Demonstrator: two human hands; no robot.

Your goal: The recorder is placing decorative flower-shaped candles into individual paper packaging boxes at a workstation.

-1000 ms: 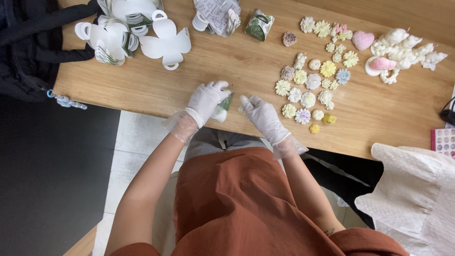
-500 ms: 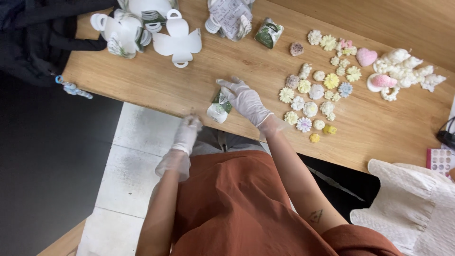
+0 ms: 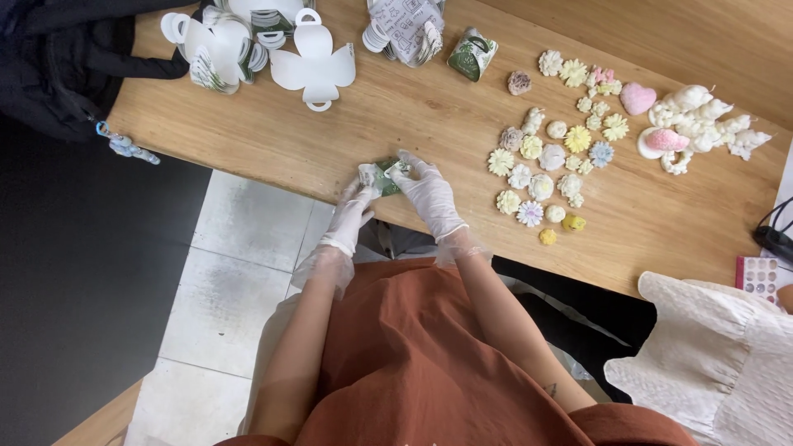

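Long wooden worktable (image 3: pixel 429 116) over pale floor tiles, seen from above. Near its front edge, just ahead of a rust-coloured apron, a small green-and-white paper box (image 3: pixel 380 177) pinched between two gloved hands. Left hand (image 3: pixel 353 213) closed on the box's near-left corner, fingertips up under it; right hand (image 3: pixel 428 192) curled over the right side, fingers pressing down on top. Box partly hidden by the gloves, so whether its flaps are tucked in cannot be told.

At the far left of the table, a loose heap of flat die-cut white box blanks (image 3: pixel 312 68) with round handle loops; beside these, a printed stack of cards (image 3: pixel 405 29) and one finished green box (image 3: pixel 472 54) standing apart. To the right, well clear of the hands, rows of small flower-shaped pieces (image 3: pixel 545 169) in cream, yellow, blue and mauve, then a pink heart (image 3: pixel 637 97) and a cluster of white shell shapes (image 3: pixel 702 116). Dark jacket (image 3: pixel 74 66) draped over the table's left end; a white ruffled sleeve (image 3: pixel 710 355) of another person at lower right.

Likely best done by keeping the box braced against the tabletop, left hand steadying the base while the right closes the top along its creases, with light pressure so thin card does not buckle.
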